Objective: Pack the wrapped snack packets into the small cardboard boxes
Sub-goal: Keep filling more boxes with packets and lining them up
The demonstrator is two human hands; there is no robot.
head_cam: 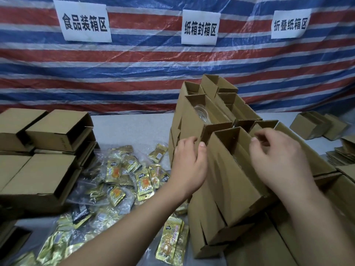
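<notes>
Most of the packing looks undone. A large loose heap of gold snack packets (123, 181) lies spread across the near-left of the worktop (134, 127), some on clear plastic bags, with one more packet (169, 240) lying near the bottom centre against the box pile. On the left, a stack of closed boxes (48, 143) may be the finished ones, though their contents are hidden. On the right stands a crowded pile of open small cardboard boxes (211, 104), mouths upward; one far box (203, 110) shows something clear and glossy inside, probably plastic rather than a packet.

The left hand (189, 166) rests against the left wall of the nearest open box (230, 169), thumb on its outer face and fingers curled round the corner of the box behind it. The right hand (278, 160) is above the box's right edge with its fingers bent inward; whether they pinch the cardboard or something thin and clear is hard to tell from this view. Neither hand holds a packet.

That box is tilted, its long axis running from near-right to far-left, open mouth facing up and away. The packets lie flat at mixed angles, with no common heading.
</notes>
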